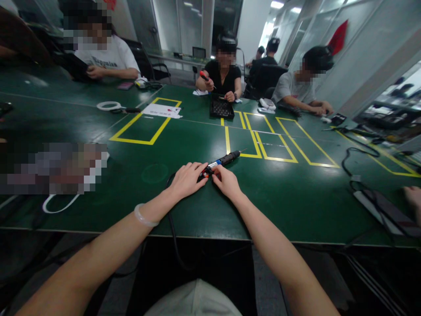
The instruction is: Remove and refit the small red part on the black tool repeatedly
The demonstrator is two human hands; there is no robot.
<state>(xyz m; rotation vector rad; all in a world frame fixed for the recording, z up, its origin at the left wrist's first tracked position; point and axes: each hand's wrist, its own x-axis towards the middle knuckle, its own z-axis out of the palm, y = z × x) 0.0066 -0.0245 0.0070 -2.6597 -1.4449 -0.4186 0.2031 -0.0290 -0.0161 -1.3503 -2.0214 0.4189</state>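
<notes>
An electric screwdriver [226,159] with a black body, a blue-and-silver band and a thin bit lies slantwise over the green table [197,210], its bit pointing away to the right. My left hand [187,180] is closed around its rear part, where some orange shows between the fingers. Against the near side of its middle, my right hand [227,182] has its thumb and fingers curled onto it. A black cable [171,228] runs from under my left forearm over the near table edge. The fingers partly hide the screwdriver's handle.
Yellow tape rectangles [279,159] mark the table. Across it, a person holds a red-and-black tool [204,76] over a black tray [221,116]. A white paper sheet [161,110] and white ring [108,106] lie left. Cables [348,151] and another person's hand [412,195] are right.
</notes>
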